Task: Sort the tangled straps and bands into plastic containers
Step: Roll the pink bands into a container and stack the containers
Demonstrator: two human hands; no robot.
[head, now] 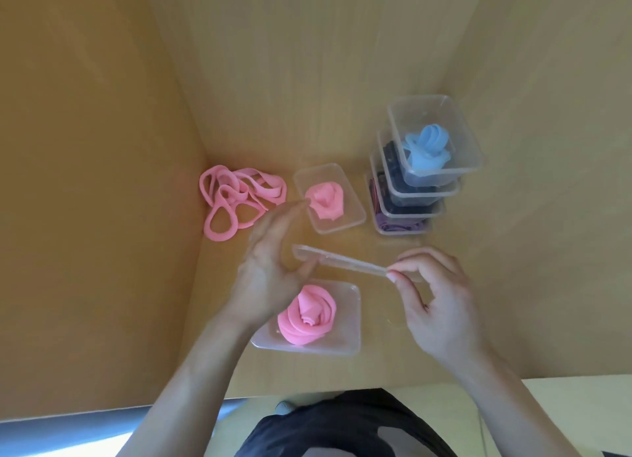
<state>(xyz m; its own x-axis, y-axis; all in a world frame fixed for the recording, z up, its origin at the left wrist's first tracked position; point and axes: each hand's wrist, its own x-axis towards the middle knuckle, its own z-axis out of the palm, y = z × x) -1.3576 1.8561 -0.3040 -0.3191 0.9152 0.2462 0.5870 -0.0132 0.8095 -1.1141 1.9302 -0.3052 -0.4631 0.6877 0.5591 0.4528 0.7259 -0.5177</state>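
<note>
Pink band roll [306,314]: coiled in near container [349,333], below both grips.
Right grip [441,302]: pinches clear lid [345,262] at right end.
Left grip [273,251]: fingers straight, thumb on lid's left end.
Beyond: loose pink bands [239,200] on bench [393,364], far left; stacked containers [434,162] far right.

You are wearing a black garment [328,432], showing at the frame's bottom centre, with both forearms [191,381] bare.

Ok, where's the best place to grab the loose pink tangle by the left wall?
Pinch the teardrop loop jutting from the near end of the pink tangle, coming from above and the near side: it lies clear of the knot, and the wall blocks the left.
</note>
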